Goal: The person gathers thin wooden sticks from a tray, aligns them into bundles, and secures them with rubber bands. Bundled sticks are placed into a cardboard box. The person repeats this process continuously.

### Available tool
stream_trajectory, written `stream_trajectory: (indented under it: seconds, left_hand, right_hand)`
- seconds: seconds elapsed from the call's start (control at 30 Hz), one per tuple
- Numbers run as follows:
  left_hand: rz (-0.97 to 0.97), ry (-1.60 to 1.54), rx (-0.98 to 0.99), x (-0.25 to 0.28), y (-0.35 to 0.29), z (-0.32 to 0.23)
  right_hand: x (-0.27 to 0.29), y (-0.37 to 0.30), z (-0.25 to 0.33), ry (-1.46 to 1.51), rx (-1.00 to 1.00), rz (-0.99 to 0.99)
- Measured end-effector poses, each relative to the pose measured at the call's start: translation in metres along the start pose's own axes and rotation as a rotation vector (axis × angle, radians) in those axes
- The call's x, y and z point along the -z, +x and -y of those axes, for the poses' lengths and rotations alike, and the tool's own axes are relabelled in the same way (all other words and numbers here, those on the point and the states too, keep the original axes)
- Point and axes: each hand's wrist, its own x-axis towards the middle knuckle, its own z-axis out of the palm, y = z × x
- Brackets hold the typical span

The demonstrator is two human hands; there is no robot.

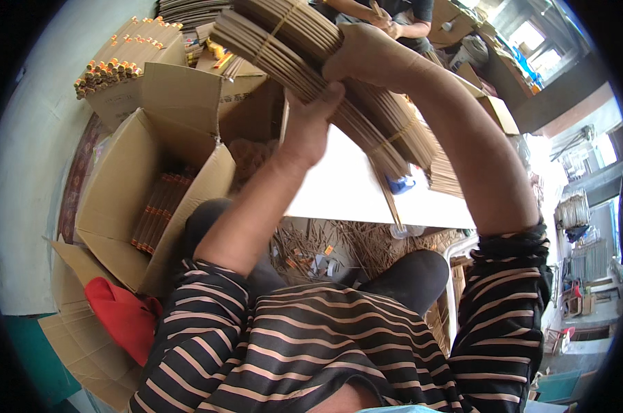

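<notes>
You hold two bundles of thin brown sticks, the near bundle [277, 58] and the far bundle [311, 27], side by side and nearly parallel. Their long axes slant from the upper left to the lower right, and rubber bands [279, 22] cross them. They are raised in front of you, over the edge of the white table [332, 179]; their lower-right ends point toward its right part. Your left hand [306, 131] grips the near bundle about midway, from the lower-left side, with the thumb against the sticks; its other fingers are mostly hidden, so you cannot tell how far they curl. Your right hand [377, 58] is closed over the far bundle's upper-right side, fingertips bent in toward the sticks between both bundles.
</notes>
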Motion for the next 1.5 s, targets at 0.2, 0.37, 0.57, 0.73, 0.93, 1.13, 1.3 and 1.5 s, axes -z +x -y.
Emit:
stream_trajectory:
  seconds: [0.2, 0.37, 0.57, 0.73, 0.93, 1.13, 1.3, 1.5]
  left_hand:
    - [0.413, 0.575, -0.08, 0.063, 0.083, -0.051]
    - [0.45, 0.887, 0.002, 0.097, 0.114, -0.017]
    - [0.505, 0.735, 0.163, 0.1, 0.109, 0.015]
    - [0.445, 0.847, 0.076, 0.099, 0.107, 0.014]
    - [0.531, 0.782, 0.093, 0.083, 0.11, 0.005]
    - [0.369, 0.495, 0.069, 0.08, 0.076, 0.013]
    - [0.032, 0.379, 0.129, 0.098, 0.073, 0.048]
    - [-0.179, 0.215, 0.371, 0.105, 0.071, 0.058]
  right_hand:
    - [-0.048, 0.053, -0.022, 0.599, 0.28, -0.282]
    - [-0.1, 0.063, -0.074, 0.927, 0.107, -0.36]
    - [-0.125, 0.053, -0.102, 1.149, -0.008, -0.306]
    - [-0.12, 0.049, -0.097, 1.156, 0.026, -0.316]
    - [-0.074, 0.033, -0.092, 1.027, 0.05, -0.21]
    - [-0.112, 0.015, -0.096, 1.518, 0.175, -0.173]
    - [-0.17, 0.03, -0.094, 1.525, -0.192, -0.434]
    - [-0.211, 0.026, -0.06, 1.518, -0.151, -0.586]
